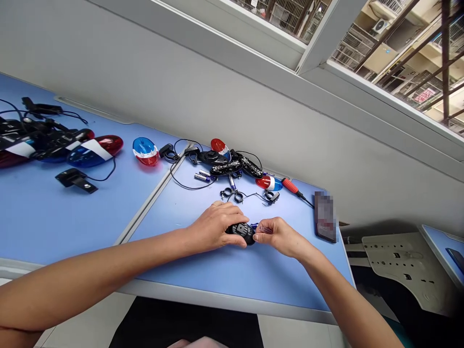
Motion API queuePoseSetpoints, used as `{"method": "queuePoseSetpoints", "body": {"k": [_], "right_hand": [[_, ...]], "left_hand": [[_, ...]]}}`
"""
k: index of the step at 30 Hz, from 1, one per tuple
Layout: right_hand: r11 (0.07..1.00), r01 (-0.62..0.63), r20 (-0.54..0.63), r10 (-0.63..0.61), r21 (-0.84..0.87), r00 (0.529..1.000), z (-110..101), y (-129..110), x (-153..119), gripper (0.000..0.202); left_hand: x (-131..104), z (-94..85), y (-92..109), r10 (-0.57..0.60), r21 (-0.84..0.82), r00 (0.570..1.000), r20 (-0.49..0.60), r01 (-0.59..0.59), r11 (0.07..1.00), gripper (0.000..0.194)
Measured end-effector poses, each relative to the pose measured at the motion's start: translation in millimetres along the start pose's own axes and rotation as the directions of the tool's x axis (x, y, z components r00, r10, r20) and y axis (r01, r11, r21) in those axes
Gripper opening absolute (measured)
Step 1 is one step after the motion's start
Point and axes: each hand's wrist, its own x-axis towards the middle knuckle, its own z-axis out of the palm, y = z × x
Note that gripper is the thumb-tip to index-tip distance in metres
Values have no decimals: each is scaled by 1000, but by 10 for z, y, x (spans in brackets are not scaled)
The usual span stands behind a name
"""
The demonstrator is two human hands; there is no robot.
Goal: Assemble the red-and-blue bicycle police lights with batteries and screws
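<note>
My left hand (pixel 219 224) is closed round the left end of a black oval housing (pixel 241 231), thumb along its lower edge. At the housing's right end is my right hand (pixel 277 236), its fingers pinched together on a small clear piece, too small to make out fully. A blue battery (pixel 254 225) shows between the hands, just above the housing. Beyond them lie black clamp rings (pixel 232 194) with a cable, and several blue and silver batteries (pixel 202 177).
Behind are black housings (pixel 226 167), red and blue lamp covers (pixel 268 183) and a red-handled screwdriver (pixel 291 186). A phone (pixel 325 217) lies at the right edge. More lamps (pixel 94 151) and a black bracket (pixel 76 180) fill the left table. A chair (pixel 397 261) stands right.
</note>
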Motion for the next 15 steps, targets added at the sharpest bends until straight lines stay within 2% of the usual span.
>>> {"method": "queuePoseSetpoints", "body": {"k": [4,12,15], "right_hand": [[999,-10,-29,9,-39,1000,-10,-20,-18,18],[971,-82,-74,67,-225,995,8,-175,-8,13],[967,-112,-114,87,-230,990,2,-162,-44,16]], "left_hand": [[2,-3,4,-3,-5,1000,-2,3,1000,49],[-3,-1,3,-1,7,1000,2,1,1000,50],[0,-7,10,-10,3,1000,1,10,1000,49]]}}
